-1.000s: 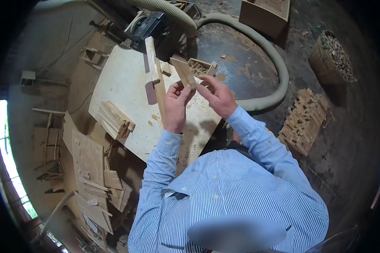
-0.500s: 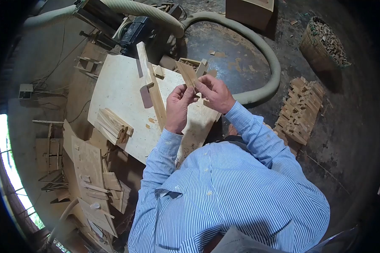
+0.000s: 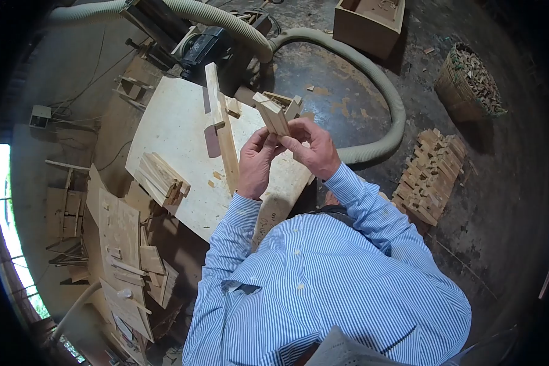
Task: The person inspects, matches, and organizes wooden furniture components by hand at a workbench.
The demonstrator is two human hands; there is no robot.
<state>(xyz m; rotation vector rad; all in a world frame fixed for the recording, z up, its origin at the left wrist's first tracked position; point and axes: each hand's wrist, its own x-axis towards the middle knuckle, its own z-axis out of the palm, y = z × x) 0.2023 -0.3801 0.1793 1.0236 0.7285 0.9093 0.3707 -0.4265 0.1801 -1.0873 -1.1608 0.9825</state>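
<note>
Small wooden pieces (image 3: pixel 273 114) are held together above the table, their far ends tilted up and away from me. My left hand (image 3: pixel 257 160) pinches their near end from the left. From the right, my right hand (image 3: pixel 313 146) grips the same end, its fingers close to the left ones. Beneath the hands lies a pale tabletop (image 3: pixel 189 131) with a long wooden strip (image 3: pixel 227 152) across it. A stack of wood pieces (image 3: pixel 163 178) rests at the table's left edge. The fingertips partly hide the near end of the held pieces.
A dark machine (image 3: pixel 204 52) with a ribbed hose (image 3: pixel 381 79) stands beyond the table. To the right are stacked wood blocks (image 3: pixel 430 177) and a basket of offcuts (image 3: pixel 470 79). A wooden box (image 3: pixel 367 30) is at the back. Boards (image 3: pixel 122 226) lie at the left.
The held pieces have turned so that their end faces and more of their thickness show. Both hands have shifted slightly, and the whole view has moved a little.
</note>
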